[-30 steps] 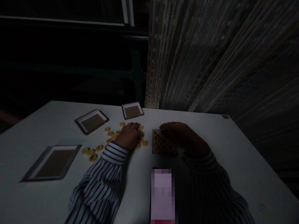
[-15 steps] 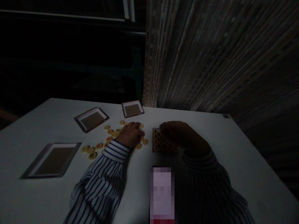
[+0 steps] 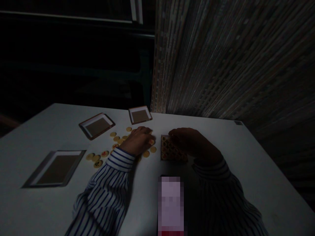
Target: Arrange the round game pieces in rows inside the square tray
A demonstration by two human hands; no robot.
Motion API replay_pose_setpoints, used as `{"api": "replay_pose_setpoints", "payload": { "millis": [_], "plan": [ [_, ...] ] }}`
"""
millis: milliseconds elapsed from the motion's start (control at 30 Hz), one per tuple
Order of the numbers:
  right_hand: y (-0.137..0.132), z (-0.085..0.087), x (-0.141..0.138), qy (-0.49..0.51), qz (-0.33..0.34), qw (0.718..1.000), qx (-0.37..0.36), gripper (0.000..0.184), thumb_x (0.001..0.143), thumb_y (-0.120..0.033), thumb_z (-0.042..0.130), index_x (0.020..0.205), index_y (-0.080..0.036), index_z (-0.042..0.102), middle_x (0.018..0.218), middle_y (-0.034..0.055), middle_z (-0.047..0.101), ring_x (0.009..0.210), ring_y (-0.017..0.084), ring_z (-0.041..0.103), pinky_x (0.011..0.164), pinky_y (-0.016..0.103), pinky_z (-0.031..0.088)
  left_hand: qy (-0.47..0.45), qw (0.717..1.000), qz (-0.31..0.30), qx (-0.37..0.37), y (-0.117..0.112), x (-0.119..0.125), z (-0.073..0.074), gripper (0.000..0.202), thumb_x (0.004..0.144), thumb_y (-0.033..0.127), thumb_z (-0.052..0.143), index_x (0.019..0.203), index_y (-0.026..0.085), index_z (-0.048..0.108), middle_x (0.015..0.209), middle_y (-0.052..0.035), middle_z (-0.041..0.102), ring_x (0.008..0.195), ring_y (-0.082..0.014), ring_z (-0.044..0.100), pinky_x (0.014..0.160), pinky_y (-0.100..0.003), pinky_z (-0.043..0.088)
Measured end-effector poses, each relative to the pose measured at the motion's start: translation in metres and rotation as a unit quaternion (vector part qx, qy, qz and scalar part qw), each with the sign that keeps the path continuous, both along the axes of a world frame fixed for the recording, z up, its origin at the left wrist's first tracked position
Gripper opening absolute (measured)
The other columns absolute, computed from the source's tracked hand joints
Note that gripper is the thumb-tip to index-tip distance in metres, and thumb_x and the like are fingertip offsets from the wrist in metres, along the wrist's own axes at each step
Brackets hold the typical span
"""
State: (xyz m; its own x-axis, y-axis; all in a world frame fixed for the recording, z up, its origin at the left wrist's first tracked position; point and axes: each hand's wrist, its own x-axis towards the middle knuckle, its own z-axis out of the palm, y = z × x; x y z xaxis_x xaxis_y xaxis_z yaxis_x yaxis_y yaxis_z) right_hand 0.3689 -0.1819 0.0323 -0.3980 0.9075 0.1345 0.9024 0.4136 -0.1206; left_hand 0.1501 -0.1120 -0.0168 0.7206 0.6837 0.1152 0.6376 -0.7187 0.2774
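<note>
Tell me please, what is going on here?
A person at a white table has both hands on game pieces. The left hand lies over a loose scatter of round cream pieces, some with red marks. The right hand is at the top of a rectangular block of pieces set in rows. Three brown framed trays lie farther out.

My left hand lies palm down near the middle of the table, its fingers curled over, the wrist coming out of a blue-striped shirt cuff. My right hand, deep in shadow, is also palm down, its fingertips pointing left towards my other hand.
</note>
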Motion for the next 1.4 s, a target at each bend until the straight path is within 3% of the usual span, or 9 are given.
{"api": "replay_pose_setpoints", "payload": {
  "millis": [200, 400, 533, 733, 900, 1067, 1233, 1400],
  "plan": [
    [0.001, -0.002, 0.002, 0.005, -0.001, 1.000, 0.005, 0.024, 0.082, -0.018, 0.051, 0.104, -0.017, 0.060, 0.095, 0.0077, 0.067, 0.084, 0.018, 0.062, 0.073, 0.028, 0.044, -0.092, 0.995, -0.031, 0.013, -0.003, 0.004, 0.007, 0.030, 0.076, 0.022, 0.055, 0.105, 0.019, 0.059, 0.115, -0.0088, 0.058, 0.109, -0.0234, 0.050, 0.093, -0.039, 0.039],
    [0.000, -0.003, 0.004, 0.010, -0.003, 1.000, 0.016, 0.023, 0.083, -0.018, 0.050, 0.103, -0.017, 0.060, 0.094, 0.0074, 0.068, 0.084, 0.018, 0.063, 0.072, 0.028, 0.045, -0.193, 0.978, 0.002, -0.079, -0.015, 0.009, 0.020, 0.019, 0.079, 0.025, 0.051, 0.096, 0.020, 0.057, 0.089, -0.0019, 0.064, 0.082, -0.0162, 0.059, 0.074, -0.029, 0.045],
    [0.000, -0.004, 0.006, 0.022, 0.004, 0.999, 0.032, 0.024, 0.082, -0.016, 0.050, 0.103, -0.017, 0.060, 0.092, 0.0067, 0.068, 0.081, 0.017, 0.063, 0.070, 0.027, 0.045, -0.265, 0.956, 0.001, -0.122, -0.022, 0.014, 0.026, 0.018, 0.078, 0.028, 0.054, 0.092, 0.019, 0.058, 0.082, -0.0003, 0.063, 0.077, -0.0138, 0.058, 0.068, -0.025, 0.044],
    [0.001, -0.004, 0.010, 0.035, 0.003, 0.998, 0.046, 0.024, 0.081, -0.016, 0.051, 0.103, -0.016, 0.060, 0.093, 0.0079, 0.068, 0.082, 0.017, 0.063, 0.071, 0.027, 0.046, -0.370, 0.896, 0.001, -0.247, -0.023, 0.027, 0.018, 0.025, 0.075, 0.035, 0.058, 0.091, 0.016, 0.056, 0.073, 0.0004, 0.059, 0.064, -0.0098, 0.054, 0.060, -0.022, 0.044],
    [-0.001, -0.001, 0.011, 0.045, 0.005, 0.998, 0.038, 0.024, 0.081, -0.016, 0.050, 0.103, -0.015, 0.059, 0.092, 0.0080, 0.068, 0.081, 0.017, 0.062, 0.069, 0.027, 0.045, -0.406, 0.841, 0.042, -0.356, -0.024, 0.035, 0.016, 0.033, 0.071, 0.039, 0.063, 0.092, 0.015, 0.057, 0.064, 0.0041, 0.053, 0.054, -0.0060, 0.048, 0.048, -0.017, 0.037],
    [-0.003, 0.001, 0.011, 0.059, 0.005, 0.998, 0.033, 0.026, 0.080, -0.016, 0.051, 0.105, -0.016, 0.058, 0.093, 0.0073, 0.068, 0.082, 0.016, 0.062, 0.070, 0.027, 0.044, -0.428, 0.807, 0.091, -0.397, -0.027, 0.039, 0.017, 0.038, 0.065, 0.040, 0.068, 0.093, 0.014, 0.060, 0.065, 0.0027, 0.057, 0.058, -0.0082, 0.053, 0.054, -0.020, 0.043],
    [-0.003, 0.003, 0.010, 0.051, 0.000, 0.998, 0.026, 0.021, 0.083, -0.019, 0.050, 0.101, -0.017, 0.060, 0.091, 0.0069, 0.068, 0.082, 0.015, 0.061, 0.070, 0.026, 0.043, -0.447, 0.769, 0.111, -0.445, -0.029, 0.043, 0.015, 0.039, 0.063, 0.034, 0.071, 0.095, 0.014, 0.062, 0.080, -0.0031, 0.066, 0.072, -0.0124, 0.060, 0.070, -0.028, 0.048],
    [-0.002, 0.001, 0.011, 0.028, 0.009, 0.999, 0.036, 0.023, 0.084, -0.022, 0.050, 0.104, -0.017, 0.059, 0.092, 0.0074, 0.067, 0.079, 0.015, 0.061, 0.067, 0.025, 0.041, -0.450, 0.758, 0.139, -0.451, -0.030, 0.045, 0.013, 0.035, 0.062, 0.030, 0.073, 0.093, 0.014, 0.065, 0.081, -0.0034, 0.068, 0.071, -0.0128, 0.061, 0.071, -0.028, 0.048]
  ]
}}
